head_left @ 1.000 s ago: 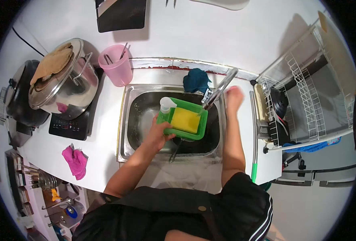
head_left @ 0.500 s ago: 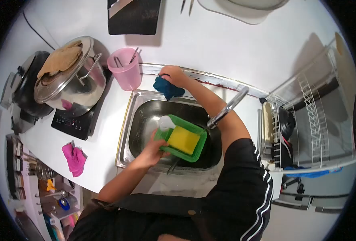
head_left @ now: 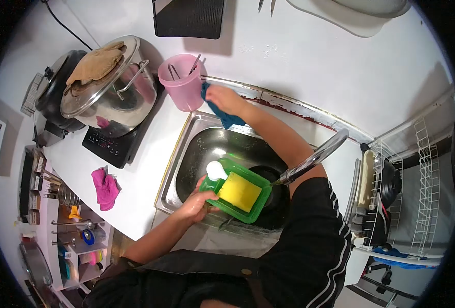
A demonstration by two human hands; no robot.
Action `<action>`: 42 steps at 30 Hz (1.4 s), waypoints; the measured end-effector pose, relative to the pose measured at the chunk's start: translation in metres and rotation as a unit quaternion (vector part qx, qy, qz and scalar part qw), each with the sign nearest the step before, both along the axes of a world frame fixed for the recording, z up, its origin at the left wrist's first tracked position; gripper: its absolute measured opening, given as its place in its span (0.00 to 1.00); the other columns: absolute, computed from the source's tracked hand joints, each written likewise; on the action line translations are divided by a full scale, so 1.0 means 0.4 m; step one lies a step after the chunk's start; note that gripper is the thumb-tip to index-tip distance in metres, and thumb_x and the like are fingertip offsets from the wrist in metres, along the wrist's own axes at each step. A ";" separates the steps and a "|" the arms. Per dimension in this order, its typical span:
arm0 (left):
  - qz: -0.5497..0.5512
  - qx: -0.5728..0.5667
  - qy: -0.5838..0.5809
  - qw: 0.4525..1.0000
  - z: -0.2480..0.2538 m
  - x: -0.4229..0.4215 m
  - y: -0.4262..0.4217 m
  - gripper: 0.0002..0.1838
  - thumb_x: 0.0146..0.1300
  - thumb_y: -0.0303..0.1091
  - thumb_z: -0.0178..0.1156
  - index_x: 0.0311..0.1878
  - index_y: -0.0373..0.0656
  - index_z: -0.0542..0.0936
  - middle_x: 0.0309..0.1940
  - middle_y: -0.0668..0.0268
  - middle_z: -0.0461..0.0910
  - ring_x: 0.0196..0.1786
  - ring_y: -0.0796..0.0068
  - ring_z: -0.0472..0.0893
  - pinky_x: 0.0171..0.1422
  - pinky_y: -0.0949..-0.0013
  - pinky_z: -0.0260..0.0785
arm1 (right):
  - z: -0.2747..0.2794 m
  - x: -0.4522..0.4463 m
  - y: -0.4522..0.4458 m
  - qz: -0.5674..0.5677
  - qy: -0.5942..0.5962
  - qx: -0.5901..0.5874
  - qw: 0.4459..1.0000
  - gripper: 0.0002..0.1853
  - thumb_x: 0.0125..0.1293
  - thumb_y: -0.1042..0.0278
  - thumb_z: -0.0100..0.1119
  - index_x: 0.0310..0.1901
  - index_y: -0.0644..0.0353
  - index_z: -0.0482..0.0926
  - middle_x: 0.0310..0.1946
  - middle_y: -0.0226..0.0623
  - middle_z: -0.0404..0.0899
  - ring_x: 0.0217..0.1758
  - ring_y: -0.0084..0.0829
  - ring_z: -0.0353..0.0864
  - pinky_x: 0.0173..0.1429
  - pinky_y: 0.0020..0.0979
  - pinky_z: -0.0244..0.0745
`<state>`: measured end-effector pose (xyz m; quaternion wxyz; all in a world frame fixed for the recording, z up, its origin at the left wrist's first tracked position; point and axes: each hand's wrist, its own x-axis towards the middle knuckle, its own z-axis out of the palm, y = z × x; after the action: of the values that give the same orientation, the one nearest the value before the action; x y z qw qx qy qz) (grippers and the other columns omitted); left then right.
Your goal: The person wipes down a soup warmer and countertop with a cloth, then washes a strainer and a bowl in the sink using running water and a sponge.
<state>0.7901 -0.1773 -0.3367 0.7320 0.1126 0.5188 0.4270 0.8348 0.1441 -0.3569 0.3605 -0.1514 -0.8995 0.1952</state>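
Observation:
My left hand (head_left: 195, 206) grips the near left side of a green plastic tray (head_left: 258, 211), held tilted over the sink (head_left: 199, 154). Inside the tray lie a yellow sponge (head_left: 241, 191) and a white rounded object (head_left: 216, 171) whose kind I cannot make out. At the sink's back edge, beside the pink cup, my right hand (head_left: 227, 99) is closed on a dark blue cloth (head_left: 229, 119) that hangs from the fingers. Above the tray's right end is the chrome faucet (head_left: 315, 159), crossing in front of my right forearm.
A pink cup (head_left: 182, 90) with utensils stands behind the sink's left corner. To the left, a large lidded pot (head_left: 130, 105) sits on an induction cooker (head_left: 107, 146). A magenta cloth (head_left: 105, 189) lies on the counter. A wire dish rack (head_left: 425, 185) is at right.
My right hand has moved left along the back edge with the blue cloth, closer to the pink cup. The view has shifted; my left hand keeps its hold on the tray.

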 end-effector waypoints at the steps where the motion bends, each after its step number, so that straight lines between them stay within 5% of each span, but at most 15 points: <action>1: -0.002 -0.003 0.004 1.000 0.007 0.002 0.001 0.42 0.46 0.26 0.55 0.65 0.65 0.51 0.53 0.72 0.65 0.53 0.71 0.66 0.43 0.61 0.65 | -0.019 0.004 -0.013 0.049 -0.090 0.101 0.990 0.14 0.63 0.59 0.45 0.45 0.56 0.73 0.44 0.40 0.72 0.55 0.41 0.66 0.55 0.44 0.63; 3: -0.003 -0.006 0.012 1.000 0.014 -0.001 0.003 0.42 0.46 0.26 0.55 0.65 0.65 0.51 0.53 0.72 0.65 0.53 0.71 0.66 0.43 0.61 0.65 | -0.041 0.016 -0.010 0.106 -0.289 0.199 0.930 0.23 0.64 0.53 0.41 0.58 0.52 0.66 0.59 0.36 0.64 0.69 0.38 0.49 0.64 0.53 0.52; 8: -0.010 -0.002 0.007 1.000 0.014 0.002 0.000 0.41 0.46 0.26 0.55 0.64 0.65 0.51 0.52 0.72 0.65 0.53 0.71 0.65 0.43 0.61 0.63 | -0.042 0.001 -0.027 0.036 -0.310 0.232 0.921 0.25 0.64 0.49 0.38 0.61 0.49 0.62 0.63 0.32 0.58 0.68 0.37 0.52 0.63 0.49 0.54; 18: -0.011 -0.008 0.014 1.000 -0.006 0.013 -0.004 0.40 0.47 0.25 0.54 0.64 0.63 0.52 0.52 0.68 0.64 0.52 0.69 0.65 0.46 0.59 0.63 | -0.026 0.252 -0.062 -0.112 -0.430 -0.009 0.896 0.33 0.64 0.42 0.34 0.66 0.53 0.51 0.67 0.37 0.48 0.71 0.40 0.42 0.69 0.49 0.41; 20: -0.011 0.009 -0.015 1.000 -0.021 0.023 0.003 0.39 0.48 0.28 0.54 0.64 0.62 0.53 0.52 0.68 0.64 0.52 0.69 0.66 0.47 0.60 0.63 | 0.037 0.352 -0.105 -0.166 -0.520 -0.062 0.836 0.34 0.65 0.43 0.32 0.66 0.58 0.49 0.69 0.38 0.43 0.72 0.39 0.39 0.70 0.49 0.38; 21: -0.007 0.022 -0.031 0.999 -0.017 0.032 0.006 0.36 0.50 0.28 0.54 0.63 0.62 0.54 0.52 0.68 0.63 0.52 0.69 0.66 0.49 0.59 0.63 | -0.038 0.430 -0.049 -0.158 -0.627 0.040 0.762 0.37 0.63 0.42 0.33 0.66 0.61 0.47 0.69 0.39 0.41 0.72 0.40 0.40 0.70 0.48 0.38; 23: -0.025 0.049 -0.048 0.997 -0.029 0.041 0.011 0.35 0.50 0.27 0.53 0.62 0.61 0.55 0.52 0.68 0.63 0.52 0.70 0.66 0.50 0.59 0.63 | -0.007 0.502 -0.077 -0.211 -0.714 0.029 0.667 0.39 0.63 0.45 0.35 0.65 0.67 0.42 0.67 0.45 0.45 0.69 0.41 0.48 0.70 0.44 0.43; 24: -0.028 0.076 -0.058 0.995 -0.032 0.045 0.015 0.34 0.50 0.27 0.53 0.62 0.61 0.55 0.52 0.69 0.63 0.52 0.70 0.66 0.50 0.59 0.62 | 0.097 0.494 -0.160 -0.276 -0.695 -0.081 0.659 0.39 0.63 0.48 0.36 0.65 0.70 0.38 0.65 0.50 0.51 0.67 0.42 0.55 0.69 0.42 0.47; 26: -0.037 0.070 -0.070 0.994 -0.010 0.048 0.016 0.33 0.51 0.25 0.51 0.61 0.60 0.56 0.52 0.68 0.63 0.52 0.70 0.66 0.51 0.58 0.63 | 0.058 0.502 -0.147 -0.289 -0.690 -0.092 0.657 0.40 0.63 0.51 0.39 0.64 0.73 0.36 0.62 0.59 0.55 0.61 0.44 0.66 0.61 0.41 0.63; 28: -0.024 0.073 -0.080 0.994 -0.030 0.041 0.018 0.37 0.49 0.23 0.51 0.62 0.63 0.53 0.50 0.68 0.63 0.49 0.69 0.67 0.46 0.59 0.66 | -0.016 0.498 -0.141 -0.285 -0.653 0.083 0.697 0.49 0.47 0.47 0.64 0.61 0.74 0.50 0.56 0.65 0.60 0.42 0.51 0.77 0.39 0.39 0.76; 30: -0.024 0.079 -0.088 0.993 -0.031 0.025 0.007 0.37 0.49 0.23 0.51 0.62 0.63 0.53 0.51 0.68 0.63 0.50 0.69 0.66 0.46 0.59 0.65 | -0.084 0.475 -0.124 -0.235 -0.607 0.216 0.728 0.48 0.41 0.46 0.68 0.59 0.69 0.58 0.56 0.64 0.60 0.45 0.53 0.75 0.41 0.39 0.76; 32: -0.025 0.083 -0.092 0.992 -0.042 0.006 -0.006 0.37 0.48 0.23 0.51 0.62 0.63 0.53 0.51 0.68 0.63 0.51 0.69 0.66 0.46 0.59 0.65 | -0.079 0.394 -0.139 -0.218 -0.489 0.108 0.838 0.45 0.43 0.48 0.66 0.59 0.66 0.59 0.58 0.61 0.58 0.51 0.54 0.71 0.43 0.41 0.74; 34: -0.064 0.119 -0.006 0.991 -0.063 -0.009 -0.024 0.38 0.48 0.24 0.52 0.62 0.64 0.52 0.52 0.68 0.62 0.52 0.68 0.65 0.48 0.56 0.64 | -0.072 0.285 -0.158 -0.157 -0.420 0.099 0.888 0.43 0.46 0.49 0.64 0.60 0.63 0.58 0.63 0.54 0.53 0.60 0.55 0.61 0.51 0.50 0.68; 38: 0.015 0.041 -0.032 0.999 -0.025 -0.005 -0.026 0.39 0.47 0.24 0.52 0.63 0.66 0.51 0.52 0.68 0.62 0.52 0.67 0.65 0.49 0.54 0.62 | -0.044 0.114 -0.138 -0.028 -0.368 0.106 0.923 0.34 0.54 0.53 0.57 0.63 0.47 0.58 0.67 0.33 0.50 0.69 0.48 0.44 0.62 0.57 0.51; 42: 0.026 0.005 -0.027 0.999 -0.032 -0.006 -0.029 0.42 0.47 0.24 0.53 0.64 0.67 0.51 0.52 0.69 0.63 0.52 0.68 0.65 0.49 0.54 0.61 | -0.032 0.049 -0.121 0.144 -0.337 0.207 0.907 0.25 0.55 0.64 0.56 0.57 0.49 0.68 0.65 0.22 0.54 0.71 0.35 0.43 0.65 0.55 0.49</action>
<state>0.7877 -0.1887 -0.3497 0.7335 0.0907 0.4999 0.4515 0.8542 0.0955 -0.3699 0.0267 0.0011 -0.9996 -0.0082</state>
